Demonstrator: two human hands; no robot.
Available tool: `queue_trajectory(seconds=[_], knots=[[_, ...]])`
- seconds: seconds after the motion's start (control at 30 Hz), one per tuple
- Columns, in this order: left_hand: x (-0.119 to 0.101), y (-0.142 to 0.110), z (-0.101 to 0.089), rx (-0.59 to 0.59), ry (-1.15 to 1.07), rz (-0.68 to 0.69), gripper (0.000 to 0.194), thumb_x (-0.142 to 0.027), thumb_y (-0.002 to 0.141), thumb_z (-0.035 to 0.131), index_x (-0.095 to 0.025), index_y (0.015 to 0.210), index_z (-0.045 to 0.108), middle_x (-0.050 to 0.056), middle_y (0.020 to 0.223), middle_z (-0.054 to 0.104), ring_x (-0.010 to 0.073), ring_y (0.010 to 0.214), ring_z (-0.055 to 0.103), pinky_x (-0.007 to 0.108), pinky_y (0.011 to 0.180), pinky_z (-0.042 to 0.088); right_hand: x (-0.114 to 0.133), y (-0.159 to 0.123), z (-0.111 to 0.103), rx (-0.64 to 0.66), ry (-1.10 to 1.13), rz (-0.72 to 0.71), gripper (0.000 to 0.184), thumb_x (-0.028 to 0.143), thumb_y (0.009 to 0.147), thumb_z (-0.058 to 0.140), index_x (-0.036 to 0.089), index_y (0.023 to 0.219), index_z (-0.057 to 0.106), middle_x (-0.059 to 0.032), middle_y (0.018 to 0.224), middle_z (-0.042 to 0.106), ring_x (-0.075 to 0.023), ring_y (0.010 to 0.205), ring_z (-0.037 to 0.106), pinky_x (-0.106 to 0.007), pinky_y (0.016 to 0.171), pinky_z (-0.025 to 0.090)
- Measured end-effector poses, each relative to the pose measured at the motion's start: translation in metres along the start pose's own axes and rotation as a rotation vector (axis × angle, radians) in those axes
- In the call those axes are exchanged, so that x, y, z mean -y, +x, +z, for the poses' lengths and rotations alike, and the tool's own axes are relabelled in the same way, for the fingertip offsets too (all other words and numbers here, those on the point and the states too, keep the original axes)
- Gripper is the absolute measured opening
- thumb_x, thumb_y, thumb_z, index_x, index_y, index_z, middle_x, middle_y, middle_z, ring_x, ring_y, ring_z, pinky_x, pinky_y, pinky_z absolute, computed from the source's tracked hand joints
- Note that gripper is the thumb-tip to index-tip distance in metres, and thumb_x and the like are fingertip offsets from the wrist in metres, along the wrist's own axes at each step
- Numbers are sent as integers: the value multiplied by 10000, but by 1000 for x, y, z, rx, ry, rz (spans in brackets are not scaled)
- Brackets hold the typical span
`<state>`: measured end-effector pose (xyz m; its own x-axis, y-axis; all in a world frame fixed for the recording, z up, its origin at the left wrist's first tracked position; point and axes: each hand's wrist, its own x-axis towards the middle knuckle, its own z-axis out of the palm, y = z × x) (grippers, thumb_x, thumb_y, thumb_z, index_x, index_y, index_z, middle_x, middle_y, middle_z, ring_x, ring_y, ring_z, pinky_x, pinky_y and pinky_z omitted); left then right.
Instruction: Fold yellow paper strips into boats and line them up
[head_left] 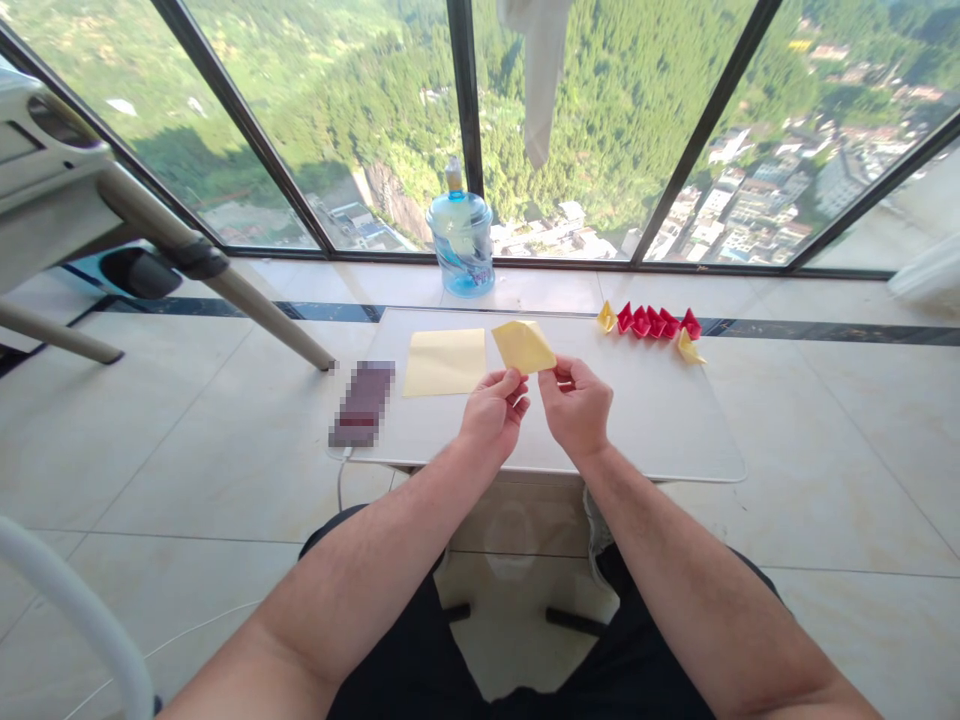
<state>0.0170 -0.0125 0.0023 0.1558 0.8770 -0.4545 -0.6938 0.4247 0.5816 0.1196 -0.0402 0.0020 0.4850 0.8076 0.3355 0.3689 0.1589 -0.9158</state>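
A piece of folded yellow paper (523,345) is held up above the low white table (630,420). My left hand (495,410) pinches its lower left edge between thumb and fingers. At its lower right corner, my right hand (577,400) also grips it, fingers closed. Flat on the table to the left lies a sheet of yellow paper (446,362). Toward the back right of the table stand several red folded paper boats (656,322) in a row, with a yellow one (607,317) at the row's left end and another yellow paper boat (690,348) in front.
A blurred-out phone (362,403) with a white cable (340,485) lies on the table's left side. Behind the table, a blue water jug (461,245) stands by the windows. A metal-legged frame (262,310) reaches in from the left. A white curved tube (75,610) is at lower left.
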Motion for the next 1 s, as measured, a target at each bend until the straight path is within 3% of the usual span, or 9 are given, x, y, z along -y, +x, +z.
queue_trajectory(seconds=[0.2,0.37,0.47,0.77,0.9,1.0], knots=[[2,0,-1,6,11,18,219,-164,741,790,-171,745,571,-30,653,617,59,595,575,181,569,416,-4,5,4,79,277,206,311,471,824,633,181,927,674,-32,745,704,-184,676,668,-294,575,541],[3,-2,0,16,32,26,255,-196,721,816,-175,747,563,-26,690,637,54,594,572,177,564,412,-2,3,1,36,-2,43,306,491,871,589,204,885,694,-44,775,727,-178,688,671,-291,658,523],[3,-4,1,26,34,21,255,-196,720,815,-173,741,562,-26,683,636,55,592,569,178,566,409,-3,2,1,39,-41,25,309,486,895,558,208,877,692,-31,731,718,-173,653,661,-288,659,513],[0,-2,1,68,27,30,242,-179,741,793,-168,704,555,-31,637,606,63,594,568,188,591,413,-7,4,2,125,217,130,309,497,879,562,205,853,657,-6,677,671,-156,631,635,-283,596,530],[-1,1,-1,61,13,46,244,-186,733,802,-169,721,559,-33,650,613,57,587,564,182,583,408,-2,6,0,220,437,207,279,441,838,593,195,939,677,-26,786,700,-164,696,652,-294,593,554],[-1,2,-2,47,12,54,240,-177,724,806,-171,723,566,-32,647,617,56,583,561,180,574,406,1,6,-1,217,482,231,288,407,788,654,193,980,678,-27,815,708,-165,723,657,-294,603,559]])
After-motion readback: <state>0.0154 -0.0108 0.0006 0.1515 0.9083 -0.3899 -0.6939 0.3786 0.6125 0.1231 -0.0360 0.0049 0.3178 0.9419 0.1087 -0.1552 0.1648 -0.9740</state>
